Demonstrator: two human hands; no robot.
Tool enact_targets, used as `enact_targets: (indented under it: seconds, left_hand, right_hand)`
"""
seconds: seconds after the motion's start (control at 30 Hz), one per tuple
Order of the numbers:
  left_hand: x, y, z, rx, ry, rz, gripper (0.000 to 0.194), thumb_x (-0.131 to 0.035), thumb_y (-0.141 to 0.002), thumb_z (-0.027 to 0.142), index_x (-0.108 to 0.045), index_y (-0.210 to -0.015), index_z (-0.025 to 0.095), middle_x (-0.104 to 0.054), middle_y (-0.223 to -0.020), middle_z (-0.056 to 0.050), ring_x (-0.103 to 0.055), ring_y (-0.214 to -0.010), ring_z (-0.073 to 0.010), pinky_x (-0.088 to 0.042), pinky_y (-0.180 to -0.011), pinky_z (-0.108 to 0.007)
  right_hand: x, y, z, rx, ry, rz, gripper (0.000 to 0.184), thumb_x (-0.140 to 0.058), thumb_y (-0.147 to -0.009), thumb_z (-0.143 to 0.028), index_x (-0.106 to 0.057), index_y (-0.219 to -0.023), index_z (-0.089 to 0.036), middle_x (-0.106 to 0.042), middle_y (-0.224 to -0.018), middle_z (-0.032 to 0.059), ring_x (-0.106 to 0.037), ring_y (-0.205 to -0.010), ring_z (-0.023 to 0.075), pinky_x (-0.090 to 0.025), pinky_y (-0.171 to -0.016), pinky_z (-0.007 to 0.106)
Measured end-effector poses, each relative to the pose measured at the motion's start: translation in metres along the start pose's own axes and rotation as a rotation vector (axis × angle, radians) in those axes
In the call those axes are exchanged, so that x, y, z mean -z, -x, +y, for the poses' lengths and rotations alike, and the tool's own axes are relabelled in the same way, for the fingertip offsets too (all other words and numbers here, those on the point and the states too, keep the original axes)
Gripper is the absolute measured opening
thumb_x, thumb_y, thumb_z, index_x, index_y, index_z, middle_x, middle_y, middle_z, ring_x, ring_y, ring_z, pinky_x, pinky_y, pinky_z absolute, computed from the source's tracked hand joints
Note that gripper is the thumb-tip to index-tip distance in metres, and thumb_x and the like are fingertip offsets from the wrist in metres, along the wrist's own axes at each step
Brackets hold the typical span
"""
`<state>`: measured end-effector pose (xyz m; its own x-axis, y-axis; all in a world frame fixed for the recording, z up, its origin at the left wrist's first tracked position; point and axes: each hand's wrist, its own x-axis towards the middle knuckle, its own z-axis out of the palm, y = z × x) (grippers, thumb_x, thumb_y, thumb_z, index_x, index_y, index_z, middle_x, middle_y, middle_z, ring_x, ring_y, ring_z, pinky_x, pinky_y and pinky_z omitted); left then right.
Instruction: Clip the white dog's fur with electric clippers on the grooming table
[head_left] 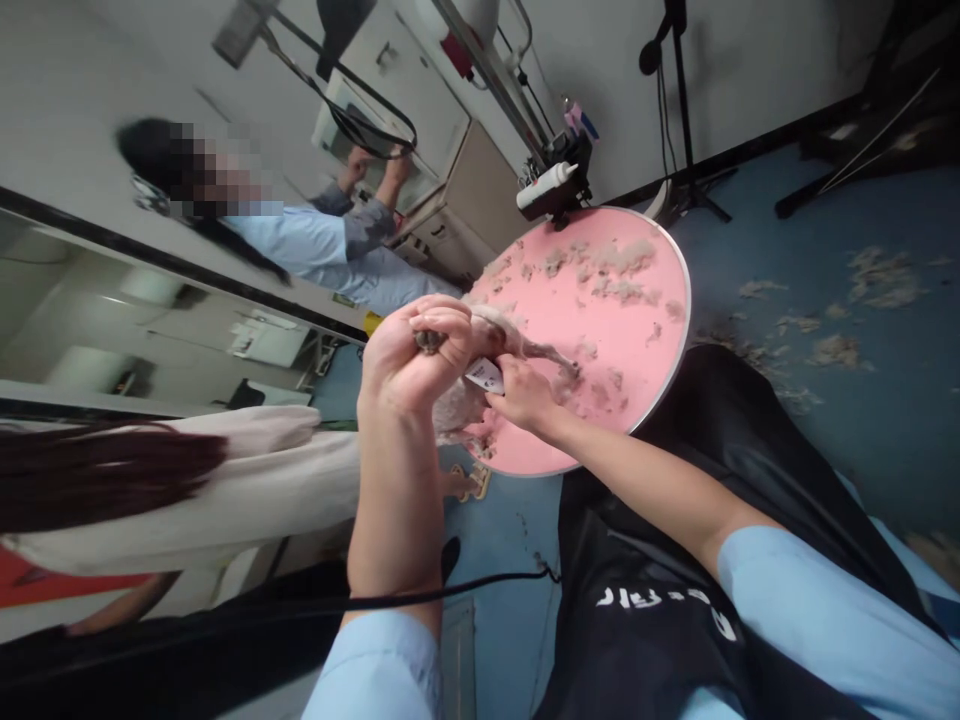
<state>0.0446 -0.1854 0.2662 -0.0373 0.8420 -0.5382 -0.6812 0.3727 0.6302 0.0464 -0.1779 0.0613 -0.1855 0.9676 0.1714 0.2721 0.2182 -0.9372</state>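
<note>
A small shorn dog (457, 408) with short pale fur stands or is held at the left edge of the round pink grooming table (637, 385). My left hand (424, 350) is raised and closed around one of its legs, and the paw (430, 342) pokes out of my fist. In my right hand (529, 393) is a white hair clipper (486, 375), held against or very close to the dog's body. Another thin leg (553, 354) reaches down onto the table. My left hand and wrist hide much of the dog.
Tufts of cut fur (622, 290) lie on the table, more on the blue floor (832, 350). A tool holder with a white bottle (546, 187) is fixed at the table's far rim. Two other people are near, one in blue (307, 240), one in white (285, 490). A black cord (480, 582) crosses below.
</note>
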Motion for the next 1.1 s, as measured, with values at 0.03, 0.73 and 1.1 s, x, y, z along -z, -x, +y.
enact_targets:
  seconds: [0.03,0.73,1.1]
  left_hand:
    - [0.0,0.0,0.0,0.008,-0.001,-0.002,0.033,-0.032,-0.09,-0.003,-0.033,-0.068,0.021,-0.041,-0.053,0.006,-0.043,-0.036,-0.0011,-0.04,-0.04,-0.007]
    - [0.043,-0.072,-0.077,-0.088,-0.406,-0.125,0.036,-0.046,-0.095,0.015,-0.042,-0.06,0.019,-0.041,-0.051,0.006,-0.039,-0.041,-0.0051,-0.044,-0.054,-0.018]
    - [0.223,-0.123,-0.089,-0.408,-0.312,0.064,0.019,-0.07,-0.081,0.039,-0.073,-0.083,0.02,-0.076,-0.098,-0.01,-0.069,-0.105,-0.0263,-0.049,-0.099,-0.036]
  right_hand:
    - [-0.001,0.0,-0.001,-0.026,0.021,-0.002,0.039,-0.066,-0.084,-0.027,-0.051,-0.118,-0.015,-0.067,-0.115,0.0196,-0.064,-0.108,0.0349,-0.051,-0.09,0.047]
    - [0.043,0.028,0.083,-0.53,-1.102,0.347,0.025,-0.065,-0.071,-0.041,-0.057,-0.083,-0.02,-0.063,-0.067,-0.0019,-0.061,-0.057,0.0153,-0.054,-0.057,0.029]
    - [0.176,0.1,0.138,-0.517,-0.94,0.268,0.047,-0.079,-0.06,-0.052,-0.066,-0.099,-0.028,-0.074,-0.087,0.0087,-0.063,-0.054,0.0178,-0.047,-0.044,0.029]
